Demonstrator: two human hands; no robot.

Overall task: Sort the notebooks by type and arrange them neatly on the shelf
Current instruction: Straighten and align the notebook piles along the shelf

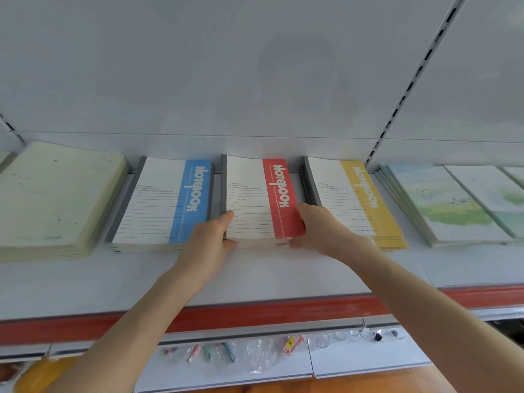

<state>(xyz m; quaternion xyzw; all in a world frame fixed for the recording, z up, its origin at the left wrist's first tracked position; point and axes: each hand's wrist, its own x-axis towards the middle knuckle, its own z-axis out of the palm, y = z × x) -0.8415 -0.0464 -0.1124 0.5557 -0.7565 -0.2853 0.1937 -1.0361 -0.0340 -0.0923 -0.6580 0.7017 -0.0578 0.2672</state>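
Note:
A stack of red-striped notebooks (255, 194) lies on the white shelf (255, 273), between a blue-striped stack (167, 199) and a yellow-striped stack (354, 199). My left hand (211, 239) grips the red stack's near left corner, thumb on the top cover. My right hand (317, 228) grips its near right corner, fingers curled round the edge. A pale green stack (54, 197) sits at far left. Landscape-cover notebooks (450, 205) lie at far right.
The shelf has a red front strip (255, 313) along its edge. Below it hang small packets of pens and stationery (226, 351) on hooks. A slotted upright rail (411, 86) runs up the back wall at right.

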